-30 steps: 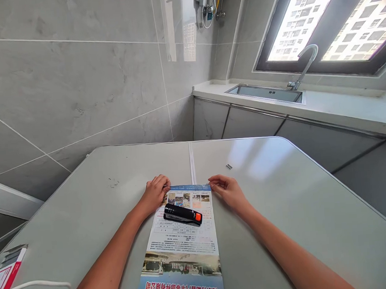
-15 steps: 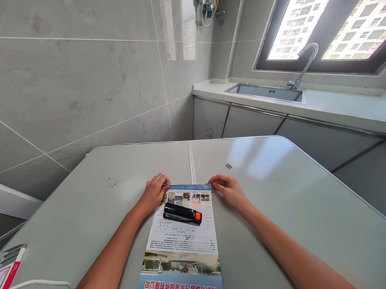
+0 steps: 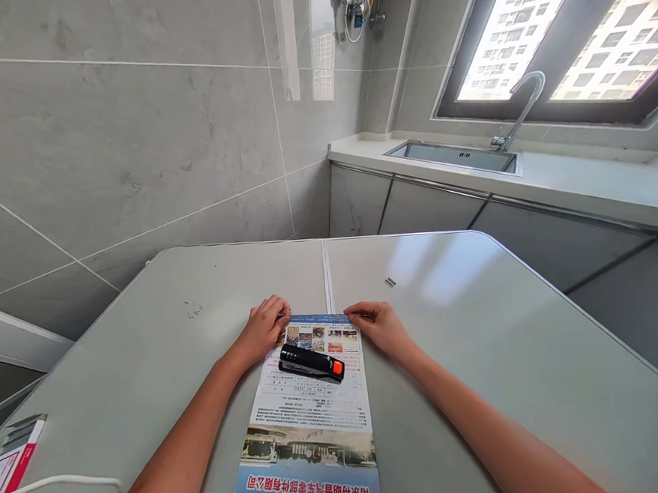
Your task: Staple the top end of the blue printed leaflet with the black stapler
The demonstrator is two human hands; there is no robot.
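Note:
A printed leaflet with a blue band at its near end lies on the table, its lettering upside down to me. On top of it rests a black stapler with an orange-red patch at its right end; neither hand touches it. My left hand is closed on the far left corner of the leaflet, fingers curled at the edge. Thumb and fingers of my right hand are pinched together on the far edge near the right corner, covering that corner.
Two short strips of staples lie on the table beyond my right hand. Loose staples are scattered at the far left. A red-and-white package and a white cable are at the near left. A counter with a sink stands behind.
My right hand has slid left along the leaflet's far edge, its fingertips now farther in from the right corner. My left hand, the leaflet and the stapler have stayed in place.

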